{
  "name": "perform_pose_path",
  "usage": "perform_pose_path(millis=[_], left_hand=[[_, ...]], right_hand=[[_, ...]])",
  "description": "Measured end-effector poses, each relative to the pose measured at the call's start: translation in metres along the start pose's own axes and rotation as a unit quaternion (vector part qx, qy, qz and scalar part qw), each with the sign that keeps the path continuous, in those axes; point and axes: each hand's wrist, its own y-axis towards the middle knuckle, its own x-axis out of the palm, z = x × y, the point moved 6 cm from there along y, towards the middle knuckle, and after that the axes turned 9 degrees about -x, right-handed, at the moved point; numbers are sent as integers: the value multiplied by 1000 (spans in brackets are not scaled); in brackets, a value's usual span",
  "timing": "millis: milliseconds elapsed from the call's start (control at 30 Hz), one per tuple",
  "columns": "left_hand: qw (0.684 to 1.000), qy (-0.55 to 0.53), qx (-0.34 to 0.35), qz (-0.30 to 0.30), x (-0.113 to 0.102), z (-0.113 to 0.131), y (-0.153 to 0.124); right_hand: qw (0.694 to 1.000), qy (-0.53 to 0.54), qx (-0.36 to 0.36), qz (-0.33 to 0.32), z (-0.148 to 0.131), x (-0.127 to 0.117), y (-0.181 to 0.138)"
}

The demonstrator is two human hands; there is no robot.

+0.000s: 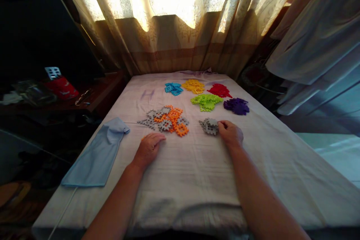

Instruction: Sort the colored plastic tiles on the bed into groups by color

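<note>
My right hand (230,133) rests on the white sheet, fingers curled against a small pile of grey waffle-block tiles (209,125). My left hand (148,147) lies palm down with fingers together, just below a mixed heap of grey and orange tiles (168,119); a bit of orange shows at its edge. Farther back lie sorted piles: blue (173,88), yellow (193,86), red (219,90), green (206,102) and purple (236,105).
A light blue cloth (98,155) lies at the left edge of the sheet-covered table (197,180). Curtains (174,26) hang behind. A dark side shelf (84,99) on the left holds a red item and clutter.
</note>
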Motion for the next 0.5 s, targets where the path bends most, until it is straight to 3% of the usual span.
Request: perform_pose_path(millis=[267, 500], left_hand=[[982, 127, -118, 76, -7, -8, 19], [953, 225, -195, 56, 14, -5, 41]], right_hand=[[1000, 18, 12, -14, -1, -1, 0], [999, 39, 1, 15, 0, -1, 1]])
